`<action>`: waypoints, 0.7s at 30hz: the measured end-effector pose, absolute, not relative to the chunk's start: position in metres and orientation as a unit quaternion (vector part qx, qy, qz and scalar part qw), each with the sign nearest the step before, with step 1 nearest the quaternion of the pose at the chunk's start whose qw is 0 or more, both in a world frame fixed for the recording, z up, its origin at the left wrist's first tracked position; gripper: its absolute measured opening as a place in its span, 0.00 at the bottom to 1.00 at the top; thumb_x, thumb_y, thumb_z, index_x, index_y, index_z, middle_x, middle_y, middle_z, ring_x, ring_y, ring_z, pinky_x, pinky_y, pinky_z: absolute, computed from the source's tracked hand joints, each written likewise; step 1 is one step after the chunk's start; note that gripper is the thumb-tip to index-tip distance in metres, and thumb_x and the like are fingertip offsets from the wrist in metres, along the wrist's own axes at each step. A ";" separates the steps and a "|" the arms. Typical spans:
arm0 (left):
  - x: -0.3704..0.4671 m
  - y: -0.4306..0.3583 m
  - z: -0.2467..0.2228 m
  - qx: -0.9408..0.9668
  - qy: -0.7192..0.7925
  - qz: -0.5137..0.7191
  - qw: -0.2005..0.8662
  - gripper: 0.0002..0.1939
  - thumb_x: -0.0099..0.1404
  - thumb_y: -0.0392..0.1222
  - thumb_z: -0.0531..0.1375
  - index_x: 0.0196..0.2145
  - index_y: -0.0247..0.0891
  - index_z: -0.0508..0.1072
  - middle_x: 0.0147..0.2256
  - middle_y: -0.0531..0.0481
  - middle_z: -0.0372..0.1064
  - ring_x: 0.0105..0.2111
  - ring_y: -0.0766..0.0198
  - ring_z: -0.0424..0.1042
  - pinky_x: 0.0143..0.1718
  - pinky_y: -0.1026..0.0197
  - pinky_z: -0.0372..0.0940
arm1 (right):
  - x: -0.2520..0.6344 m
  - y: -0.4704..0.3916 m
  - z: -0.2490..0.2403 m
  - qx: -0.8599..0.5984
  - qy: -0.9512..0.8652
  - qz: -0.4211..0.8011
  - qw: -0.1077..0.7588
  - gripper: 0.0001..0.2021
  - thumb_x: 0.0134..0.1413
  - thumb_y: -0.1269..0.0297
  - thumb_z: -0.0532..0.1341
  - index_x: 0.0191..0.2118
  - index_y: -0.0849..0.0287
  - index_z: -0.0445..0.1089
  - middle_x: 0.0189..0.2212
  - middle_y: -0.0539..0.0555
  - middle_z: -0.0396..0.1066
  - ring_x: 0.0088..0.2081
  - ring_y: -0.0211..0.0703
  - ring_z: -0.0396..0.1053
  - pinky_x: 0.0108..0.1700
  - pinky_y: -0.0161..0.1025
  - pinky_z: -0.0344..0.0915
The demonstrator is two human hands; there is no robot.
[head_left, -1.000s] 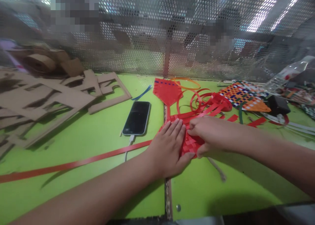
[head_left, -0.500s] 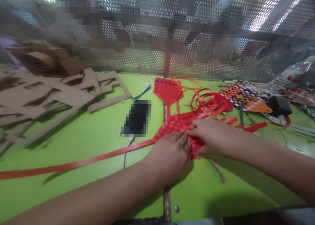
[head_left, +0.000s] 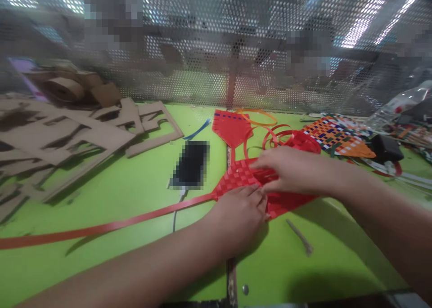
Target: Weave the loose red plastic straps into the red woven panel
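A piece of woven red strips [head_left: 236,175] lies on the green table in front of me, with loose strips running off to the right. My left hand [head_left: 241,213] holds its near edge down, fingers bent and close together on the weave. Over the loose strips is my right hand [head_left: 283,171], its thumb and forefinger apart with red strips showing between them; its other fingers are hidden. One long red strip [head_left: 135,222] trails left from the weave's corner. Behind the weave rests a flat red pointed piece [head_left: 231,127] with a blue-dashed edge.
Brown cardboard cut-outs [head_left: 91,137] and a tape roll [head_left: 64,90] lie left. A phone-like dark object [head_left: 191,164] has a white cable. Right are an orange woven piece [head_left: 337,135], a black block [head_left: 386,147] and a clear bottle [head_left: 401,101]. A perforated screen [head_left: 202,65] stands behind.
My right hand has moved up and slightly left from the near edge, its thumb and forefinger now over the loose strips. More red strips lie flat at the lower right. My left hand stays on the weave.
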State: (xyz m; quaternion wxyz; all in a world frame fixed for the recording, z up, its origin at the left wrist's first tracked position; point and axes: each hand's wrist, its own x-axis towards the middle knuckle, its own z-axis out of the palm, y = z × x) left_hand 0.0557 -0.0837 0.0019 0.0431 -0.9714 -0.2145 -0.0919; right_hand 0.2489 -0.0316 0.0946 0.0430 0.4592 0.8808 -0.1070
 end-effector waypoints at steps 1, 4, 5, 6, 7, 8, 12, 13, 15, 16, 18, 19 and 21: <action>0.056 -0.083 0.003 -0.971 -0.217 -0.092 0.033 0.20 0.78 0.41 0.56 0.59 0.26 0.77 0.59 0.32 0.76 0.60 0.47 0.75 0.63 0.49 0.68 | 0.249 -0.025 0.098 0.448 0.891 -0.079 0.003 0.15 0.60 0.59 0.68 0.51 0.52 0.83 0.47 0.59 0.82 0.47 0.56 0.78 0.51 0.49 0.72; 0.056 -0.079 0.006 -0.970 -0.219 -0.106 -0.024 0.15 0.77 0.39 0.57 0.53 0.30 0.80 0.54 0.34 0.78 0.55 0.50 0.76 0.60 0.51 0.70 | 0.253 0.000 0.096 0.473 0.872 0.036 -0.116 0.28 0.64 0.60 0.65 0.68 0.57 0.72 0.67 0.66 0.69 0.66 0.64 0.68 0.66 0.58 0.64; 0.055 -0.078 0.007 -0.967 -0.224 -0.114 -0.047 0.14 0.77 0.39 0.57 0.49 0.31 0.80 0.51 0.37 0.78 0.52 0.51 0.77 0.59 0.51 0.70 | 0.254 0.007 0.093 0.501 0.852 0.067 -0.134 0.32 0.63 0.60 0.66 0.71 0.59 0.68 0.69 0.68 0.66 0.68 0.67 0.65 0.67 0.61 0.62; 0.055 -0.077 0.008 -0.963 -0.228 -0.124 -0.067 0.13 0.77 0.40 0.57 0.47 0.33 0.80 0.49 0.38 0.79 0.51 0.52 0.77 0.60 0.51 0.70 | 0.255 0.014 0.090 0.531 0.832 0.084 -0.139 0.35 0.62 0.61 0.66 0.73 0.60 0.65 0.70 0.70 0.65 0.69 0.69 0.63 0.68 0.62 0.61; 0.054 -0.077 0.010 -0.960 -0.231 -0.135 -0.081 0.13 0.78 0.40 0.56 0.45 0.33 0.80 0.48 0.40 0.79 0.51 0.52 0.77 0.61 0.51 0.69 | 0.255 0.020 0.087 0.560 0.812 0.085 -0.139 0.36 0.61 0.63 0.66 0.74 0.61 0.64 0.68 0.70 0.68 0.68 0.70 0.65 0.67 0.62 0.62; 0.053 -0.077 0.011 -0.958 -0.232 -0.145 -0.088 0.14 0.78 0.40 0.56 0.45 0.34 0.81 0.48 0.40 0.79 0.52 0.52 0.77 0.64 0.51 0.67 | 0.256 0.024 0.085 0.586 0.796 0.073 -0.135 0.35 0.61 0.65 0.64 0.74 0.62 0.64 0.65 0.70 0.72 0.66 0.69 0.68 0.65 0.61 0.64; 0.050 -0.077 0.015 -0.957 -0.230 -0.153 -0.090 0.15 0.79 0.40 0.55 0.48 0.33 0.81 0.55 0.39 0.79 0.60 0.52 0.75 0.73 0.52 0.57 | 0.260 0.023 0.088 0.609 0.785 -0.007 -0.115 0.24 0.66 0.69 0.57 0.64 0.60 0.76 0.50 0.63 0.84 0.50 0.59 0.80 0.55 0.50 0.72; 0.050 -0.078 0.015 -0.958 -0.228 -0.148 -0.091 0.15 0.79 0.40 0.55 0.49 0.33 0.81 0.55 0.40 0.79 0.61 0.52 0.75 0.74 0.53 0.57 | 0.261 0.019 0.091 0.593 0.797 -0.019 -0.112 0.23 0.68 0.68 0.55 0.62 0.59 0.78 0.49 0.62 0.84 0.50 0.58 0.80 0.54 0.49 0.72; 0.050 -0.078 0.015 -0.961 -0.224 -0.141 -0.082 0.16 0.80 0.41 0.55 0.50 0.32 0.81 0.56 0.40 0.79 0.61 0.53 0.75 0.74 0.53 0.56 | 0.261 0.007 0.096 0.554 0.827 -0.024 -0.097 0.22 0.71 0.63 0.54 0.62 0.56 0.78 0.53 0.60 0.83 0.51 0.58 0.79 0.54 0.49 0.72; 0.051 -0.078 0.014 -0.962 -0.222 -0.140 -0.073 0.17 0.80 0.41 0.54 0.51 0.31 0.81 0.56 0.40 0.79 0.61 0.53 0.75 0.74 0.53 0.55 | 0.261 -0.001 0.097 0.541 0.837 -0.013 -0.080 0.22 0.72 0.61 0.54 0.63 0.54 0.77 0.54 0.60 0.83 0.52 0.59 0.79 0.53 0.49 0.72; 0.052 -0.077 0.013 -0.964 -0.220 -0.140 -0.050 0.18 0.80 0.41 0.53 0.51 0.30 0.82 0.57 0.39 0.79 0.60 0.53 0.76 0.74 0.52 0.57 | 0.258 -0.018 0.098 0.541 0.840 0.035 -0.016 0.22 0.72 0.60 0.54 0.65 0.50 0.76 0.52 0.60 0.83 0.48 0.60 0.80 0.45 0.48 0.72; 0.053 -0.077 0.013 -0.964 -0.221 -0.139 -0.041 0.19 0.81 0.41 0.53 0.51 0.30 0.82 0.57 0.38 0.79 0.59 0.52 0.76 0.73 0.52 0.58 | 0.257 -0.026 0.098 0.544 0.837 0.057 0.029 0.23 0.71 0.62 0.55 0.65 0.49 0.75 0.51 0.61 0.83 0.45 0.60 0.80 0.40 0.47 0.71; 0.054 -0.077 0.012 -0.966 -0.219 -0.137 -0.026 0.19 0.81 0.42 0.53 0.51 0.30 0.82 0.58 0.38 0.79 0.58 0.52 0.77 0.72 0.52 0.59 | 0.254 -0.041 0.094 0.552 0.822 0.085 0.109 0.24 0.69 0.66 0.56 0.66 0.48 0.74 0.50 0.63 0.83 0.40 0.58 0.81 0.32 0.43 0.67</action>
